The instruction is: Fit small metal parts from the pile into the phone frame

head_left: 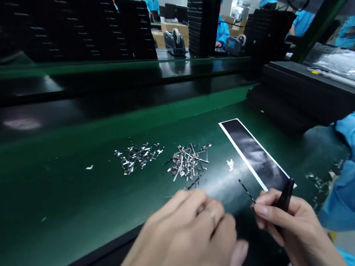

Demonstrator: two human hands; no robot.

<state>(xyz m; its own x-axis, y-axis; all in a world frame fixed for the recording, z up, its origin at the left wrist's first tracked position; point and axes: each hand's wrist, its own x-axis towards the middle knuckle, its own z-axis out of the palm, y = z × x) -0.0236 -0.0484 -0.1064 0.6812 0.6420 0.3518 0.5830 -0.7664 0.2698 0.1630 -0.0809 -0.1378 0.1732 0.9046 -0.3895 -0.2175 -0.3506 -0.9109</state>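
- Right hand (297, 226): grip closed on a black tool (284, 195), perhaps tweezers, by a thin metal strip (246, 190)
- Left hand (188, 237): grip loose, empty, over the green tabletop (63, 229)
- Ahead: two metal-scrap piles (187, 161), a white-edged black sheet (252, 154)

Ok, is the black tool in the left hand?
No, the black tool is held in the right hand, while the left hand lies apart from it.

Green mat (63, 229) passable left of metal strips (187, 161); black stack (278, 97) blocks right.
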